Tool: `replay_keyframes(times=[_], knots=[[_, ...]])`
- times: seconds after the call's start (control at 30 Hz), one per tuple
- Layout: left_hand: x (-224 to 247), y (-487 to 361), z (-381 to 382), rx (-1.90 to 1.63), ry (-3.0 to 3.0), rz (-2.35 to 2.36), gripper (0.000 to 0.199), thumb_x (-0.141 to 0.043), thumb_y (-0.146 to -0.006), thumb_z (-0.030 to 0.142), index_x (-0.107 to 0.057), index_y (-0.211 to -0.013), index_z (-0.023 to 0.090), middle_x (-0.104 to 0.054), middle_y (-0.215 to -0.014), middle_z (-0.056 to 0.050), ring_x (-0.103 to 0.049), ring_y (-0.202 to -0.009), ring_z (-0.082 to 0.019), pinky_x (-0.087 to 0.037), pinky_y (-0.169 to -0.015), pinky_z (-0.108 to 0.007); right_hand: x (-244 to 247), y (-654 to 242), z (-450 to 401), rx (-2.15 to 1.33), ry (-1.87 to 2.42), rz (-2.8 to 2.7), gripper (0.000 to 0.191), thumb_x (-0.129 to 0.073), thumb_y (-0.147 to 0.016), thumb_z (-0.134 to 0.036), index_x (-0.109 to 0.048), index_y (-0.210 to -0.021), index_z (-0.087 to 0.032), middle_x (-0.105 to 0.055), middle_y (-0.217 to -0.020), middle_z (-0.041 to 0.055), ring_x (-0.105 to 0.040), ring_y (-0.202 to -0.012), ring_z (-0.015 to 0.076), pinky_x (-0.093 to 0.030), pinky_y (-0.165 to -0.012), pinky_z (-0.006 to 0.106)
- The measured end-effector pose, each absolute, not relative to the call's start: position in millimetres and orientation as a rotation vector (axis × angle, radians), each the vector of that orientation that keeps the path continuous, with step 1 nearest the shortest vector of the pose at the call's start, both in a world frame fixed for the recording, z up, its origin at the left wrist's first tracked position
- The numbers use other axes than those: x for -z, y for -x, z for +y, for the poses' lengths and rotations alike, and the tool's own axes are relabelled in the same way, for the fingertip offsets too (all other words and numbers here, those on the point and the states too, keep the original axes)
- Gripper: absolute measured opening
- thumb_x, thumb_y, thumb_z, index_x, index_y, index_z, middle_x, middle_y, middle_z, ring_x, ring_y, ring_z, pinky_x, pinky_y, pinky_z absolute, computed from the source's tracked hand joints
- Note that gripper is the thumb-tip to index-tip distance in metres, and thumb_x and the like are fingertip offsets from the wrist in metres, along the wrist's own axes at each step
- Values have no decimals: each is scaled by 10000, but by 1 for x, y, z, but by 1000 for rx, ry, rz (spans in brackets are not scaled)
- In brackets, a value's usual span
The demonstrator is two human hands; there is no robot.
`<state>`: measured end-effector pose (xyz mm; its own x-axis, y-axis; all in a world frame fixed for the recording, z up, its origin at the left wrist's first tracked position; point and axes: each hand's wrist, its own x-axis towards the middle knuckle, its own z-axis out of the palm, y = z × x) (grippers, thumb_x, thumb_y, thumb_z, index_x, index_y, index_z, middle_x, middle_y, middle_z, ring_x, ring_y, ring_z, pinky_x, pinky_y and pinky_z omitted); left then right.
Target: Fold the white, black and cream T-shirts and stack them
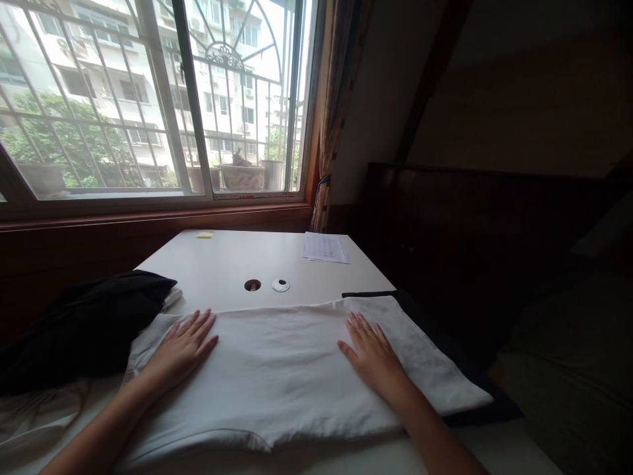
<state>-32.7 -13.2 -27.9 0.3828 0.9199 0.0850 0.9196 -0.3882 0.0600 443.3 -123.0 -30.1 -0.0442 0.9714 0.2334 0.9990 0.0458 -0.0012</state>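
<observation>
While the left hand (182,346) and right hand (373,359) rest palm-down, fingers outstretched and released, the white garment (277,369) beneath them (lightly creased, roughly oblong) lies across the smooth bench (232,257), its right end over black cloth (487,413).

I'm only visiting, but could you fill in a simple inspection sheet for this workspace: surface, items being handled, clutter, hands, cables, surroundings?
Surface: white table with a round hole and a round disc beside it.
Items handled: white cloth spread out, slightly wrinkled; dark cloth shows along its right side, apparently underneath.
Clutter: black cloth heap on the left, printed papers and a yellow note toward the far edge.
Hands: left hand and right hand rest open, palms down, on the white cloth.
Cables: nothing seen for certain; the hole's inside is unclear.
Surroundings: barred window, gathered curtain; right side very dark.
</observation>
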Motion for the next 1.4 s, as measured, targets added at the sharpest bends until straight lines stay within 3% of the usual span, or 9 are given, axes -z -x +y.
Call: replay_keyframes(times=[0.2,0.37,0.63,0.77,0.9,1.1,1.3,1.4], knots=[[27,32,-14,-173,-2572,1789,643,-325,-1025,520,-350,-1590,214,-245,-1677,-70,-206,-1559,-305,-169,-1242,-543,24,-475,-119,16,2354,-1897,754,-270,-1019,-615,-291,-1611,-148,-223,-1686,126,-200,-1555,297,-206,-1242,548],[25,31,-13,-164,-2529,1843,665,-325,-1017,546,-370,-1583,199,-232,-1681,-108,-223,-1554,-311,-181,-1235,-535,7,-479,-99,-116,2410,-1897,761,-297,-1004,-627,-296,-1611,-168,-171,-1698,118,-183,-1556,331,-208,-1225,602],[24,32,-16,-167,-2500,1855,652,-338,-1019,549,-366,-1585,226,-226,-1684,-113,-211,-1556,-323,-151,-1240,-547,9,-511,-47,-210,2211,-2143,773,-224,-1011,-671,-245,-1628,-205,-182,-1699,53,-176,-1563,244,-160,-1268,453],[24,32,-16,-174,-2484,1864,650,-344,-1017,552,-374,-1582,231,-232,-1683,-118,-209,-1555,-333,-146,-1238,-556,14,-557,-42,-162,2320,-2014,770,-193,-1017,-629,-273,-1618,-154,-206,-1690,77,-184,-1561,243,-148,-1270,460],[23,35,-15,-164,-2470,1888,642,-338,-1020,542,-373,-1582,234,-240,-1679,-123,-215,-1552,-342,-159,-1233,-573,18,-585,-43,-81,2387,-1894,734,-212,-1009,-603,-327,-1602,-187,-230,-1685,65,-188,-1560,258,-177,-1257,507],[15,41,-13,-140,-2428,1901,653,-355,-1015,560,-389,-1574,225,-281,-1661,-159,-241,-1545,-332,-204,-1237,-526,33,-596,-39,85,2364,-1816,670,-253,-1016,-516,-446,-1540,-146,-357,-1637,103,-317,-1517,281,-266,-1232,509],[12,43,-13,-176,-2419,1885,645,-366,-1017,551,-390,-1575,229,-293,-1661,-158,-238,-1547,-325,-208,-1240,-509,38,-607,-37,185,2292,-1781,578,-294,-976,-329,-624,-1393,-102,-550,-1506,121,-463,-1434,238,-315,-1222,368],[12,43,-14,-211,-2412,1878,641,-369,-1014,563,-407,-1568,243,-310,-1659,-141,-246,-1546,-320,-209,-1240,-500,39,-611,-37,219,2256,-1751,541,-347,-939,-295,-678,-1333,-126,-614,-1440,114,-528,-1377,259,-352,-1204,385]])
